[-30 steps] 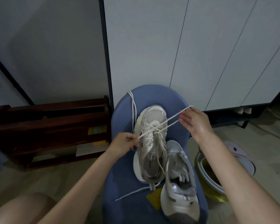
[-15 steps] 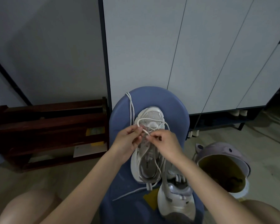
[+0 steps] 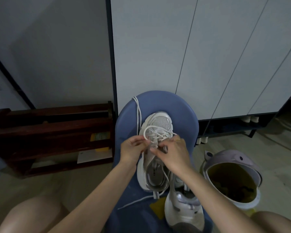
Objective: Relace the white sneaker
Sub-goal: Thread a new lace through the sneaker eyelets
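The white mesh-toed sneaker [image 3: 155, 148] lies on the rounded blue padded stool seat [image 3: 183, 111], toe pointing away from the person, its open collar nearer the body. Its thin white cord lace [image 3: 158, 132] loops over the toe end of the eyelets, just beyond the fingers. The left hand [image 3: 133, 149] pinches a strand of that lace at the shoe's left edge, fingers [image 3: 144, 145] curled shut around it. The right hand [image 3: 172, 152] rests over the middle of the tongue, its fingers [image 3: 159, 151] bent down onto the lacing; exactly which strand they grip cannot be told. A second loose white lace [image 3: 138, 113] trails beyond the left fingers towards the stool's far rim. Beneath the right wrist lies a second white and silver sneaker [image 3: 183, 207], partly hidden by the forearm. To the right of the right hand, on the floor, stands a round lilac plastic bin with small ears [image 3: 232, 157], open-mouthed and lined with a yellowish bag holding dark, indistinct contents. Left of the left hand stands a dark wooden slatted rack [image 3: 54, 132].
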